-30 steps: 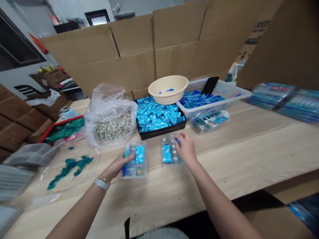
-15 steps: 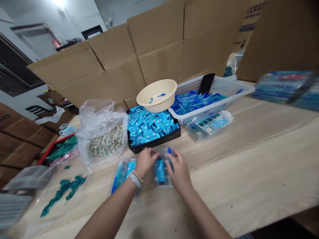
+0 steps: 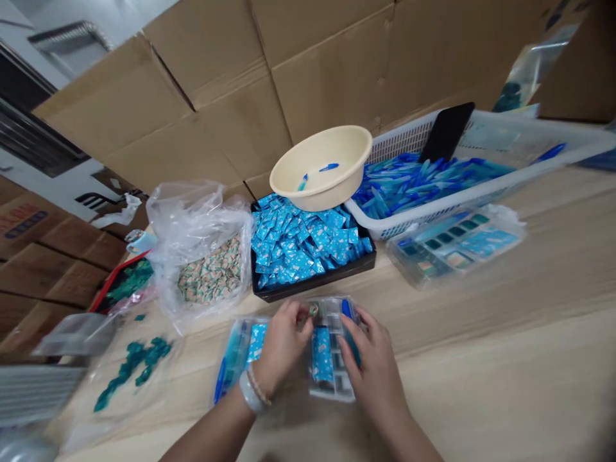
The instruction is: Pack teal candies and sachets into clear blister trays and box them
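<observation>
A clear plastic kit tray [image 3: 327,359] with a blue sachet in it lies on the wooden table [image 3: 505,359] right in front of me. My left hand [image 3: 282,346] rests on its left side, fingers curled at its top corner over a small item I cannot make out. On the tray's right side sits my right hand [image 3: 375,362], fingers bent and pressing a blue piece into it. A second filled clear tray [image 3: 235,359] lies just left, partly under my left wrist.
Behind the trays stand a black box of blue sachets [image 3: 303,247], a cream bowl [image 3: 321,163], a white basket of blue items [image 3: 433,186], a stack of filled kits [image 3: 452,240] and a clear bag of small packets [image 3: 205,263]. Green pieces [image 3: 132,362] lie left. Cardboard walls stand behind.
My left hand left the left tray and came over to the middle tray, joining the right hand. The view has dipped and moved closer to the table.
</observation>
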Tool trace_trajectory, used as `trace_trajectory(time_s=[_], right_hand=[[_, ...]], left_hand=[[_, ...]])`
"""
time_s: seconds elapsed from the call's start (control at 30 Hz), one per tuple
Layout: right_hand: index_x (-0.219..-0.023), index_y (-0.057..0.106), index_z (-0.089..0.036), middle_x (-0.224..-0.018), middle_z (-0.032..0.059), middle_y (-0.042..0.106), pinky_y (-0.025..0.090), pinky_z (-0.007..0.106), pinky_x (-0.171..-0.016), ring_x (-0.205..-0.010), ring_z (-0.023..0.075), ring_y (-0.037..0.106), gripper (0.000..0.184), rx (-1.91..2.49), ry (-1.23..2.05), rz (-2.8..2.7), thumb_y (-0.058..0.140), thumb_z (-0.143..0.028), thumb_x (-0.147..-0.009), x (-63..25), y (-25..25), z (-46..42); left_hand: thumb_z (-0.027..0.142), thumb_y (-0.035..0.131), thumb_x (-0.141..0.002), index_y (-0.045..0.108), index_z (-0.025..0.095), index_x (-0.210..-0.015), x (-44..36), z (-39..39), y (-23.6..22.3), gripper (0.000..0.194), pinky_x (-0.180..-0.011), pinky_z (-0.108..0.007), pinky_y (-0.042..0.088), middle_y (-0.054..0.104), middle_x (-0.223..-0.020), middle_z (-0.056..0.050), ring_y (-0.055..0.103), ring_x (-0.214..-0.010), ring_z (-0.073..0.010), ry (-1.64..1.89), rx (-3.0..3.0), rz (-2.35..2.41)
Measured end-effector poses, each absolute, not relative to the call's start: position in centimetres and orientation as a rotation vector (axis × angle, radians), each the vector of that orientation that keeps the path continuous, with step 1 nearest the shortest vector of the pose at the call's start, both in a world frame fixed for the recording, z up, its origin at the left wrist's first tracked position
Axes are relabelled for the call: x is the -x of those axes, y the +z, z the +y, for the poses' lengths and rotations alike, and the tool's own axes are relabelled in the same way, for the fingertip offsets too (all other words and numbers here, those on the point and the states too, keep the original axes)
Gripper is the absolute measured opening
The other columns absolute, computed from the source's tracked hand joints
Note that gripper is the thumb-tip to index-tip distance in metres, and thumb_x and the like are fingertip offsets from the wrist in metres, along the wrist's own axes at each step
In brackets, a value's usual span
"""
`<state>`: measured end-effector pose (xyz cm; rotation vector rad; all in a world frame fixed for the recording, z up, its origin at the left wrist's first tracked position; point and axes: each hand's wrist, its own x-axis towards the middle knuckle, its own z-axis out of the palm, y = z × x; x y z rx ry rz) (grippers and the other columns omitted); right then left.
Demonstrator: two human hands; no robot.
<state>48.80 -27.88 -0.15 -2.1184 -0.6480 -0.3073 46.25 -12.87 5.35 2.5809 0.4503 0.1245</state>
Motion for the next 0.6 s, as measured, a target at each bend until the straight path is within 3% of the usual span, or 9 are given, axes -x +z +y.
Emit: trace_trajectory(time_s=[0.6], right_hand=[[-0.112, 0.047, -0.021, -0.115, 0.0134, 0.044, 0.042, 0.045, -0.078, -0.102, 0.0264, 0.044, 0.033, 2.16, -0.345, -0.744, 0.044, -0.028, -0.08, -49.4, 1.0, -28.4]], left_hand=[[0.017, 0.045, -0.077, 0.051, 0.017, -0.079, -45.0, -12.1, 5.7, 0.006, -0.064, -0.025, 0.039, 0.05, -0.076, -0.002, 0.048, -0.071, -0.0131, 0.301, -2.587, 0.334]])
